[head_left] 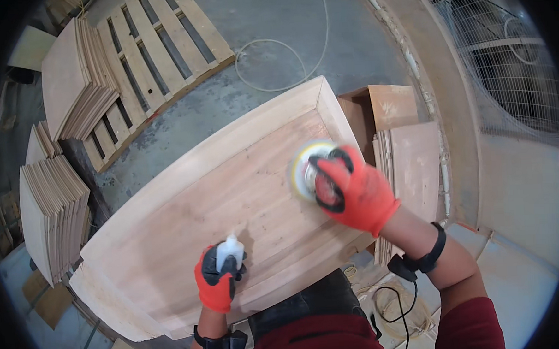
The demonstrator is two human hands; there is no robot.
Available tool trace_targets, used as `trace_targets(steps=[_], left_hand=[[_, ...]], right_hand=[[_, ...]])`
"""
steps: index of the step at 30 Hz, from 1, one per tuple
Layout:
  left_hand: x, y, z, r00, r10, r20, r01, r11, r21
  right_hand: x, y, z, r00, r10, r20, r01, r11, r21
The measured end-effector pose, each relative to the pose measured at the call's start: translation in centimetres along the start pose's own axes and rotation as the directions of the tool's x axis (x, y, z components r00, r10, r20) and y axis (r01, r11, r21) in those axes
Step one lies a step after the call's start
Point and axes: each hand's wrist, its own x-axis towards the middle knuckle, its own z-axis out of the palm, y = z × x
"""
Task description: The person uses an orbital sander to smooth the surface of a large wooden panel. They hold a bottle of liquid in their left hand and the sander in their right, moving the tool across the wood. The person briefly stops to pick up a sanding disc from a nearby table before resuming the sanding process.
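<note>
A large wooden panel (192,204) with a raised frame along its edges lies slanted before me. My right hand (366,192), in a red and black glove, is closed around a round handheld sander (321,188). The sander's pale disc with a yellowish rim rests against the panel near its far right end and looks blurred by motion. Lower down, my left hand (215,282), gloved alike, grips a small white bottle (230,253) with a narrow tip, held over the panel's near part. Small dark marks dot the wood between both hands.
A slatted wooden pallet (165,44) lies on the floor at the far left. Stacks of thin boards (54,211) stand at the left, and more boards (411,161) lean at the right beside a brown box (393,105). A thin hose (275,86) curls across the floor. Wire mesh (507,55) covers an opening at far right.
</note>
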Motion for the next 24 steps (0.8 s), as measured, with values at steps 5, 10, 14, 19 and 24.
trace_targets(steps=[5,10,14,19,24], left_hand=[[0.3,0.6,-0.4,0.998,0.012,0.059,-0.01,1.0,-0.029],[0.4,0.1,-0.9,0.997,-0.011,0.077,0.014,0.999,-0.037],[0.4,1.3,-0.7,0.994,-0.061,0.088,0.064,0.998,-0.022],[0.6,-1.2,-2.1,0.982,0.091,0.169,-0.109,0.989,0.102],[0.4,0.1,-1.0,0.994,0.083,0.078,-0.075,0.992,-0.097]], right_hand=[[7.5,2.5,-3.5,0.959,0.156,-0.235,-0.184,0.977,-0.104],[7.3,-1.6,-1.6,0.98,0.14,-0.139,-0.153,0.984,-0.086],[5.6,-3.4,0.3,0.993,0.036,-0.116,-0.043,0.997,-0.059],[9.2,0.9,-2.5,0.903,0.343,-0.261,-0.355,0.935,-0.002],[5.9,-4.7,0.7,0.987,0.135,-0.087,-0.139,0.989,-0.045]])
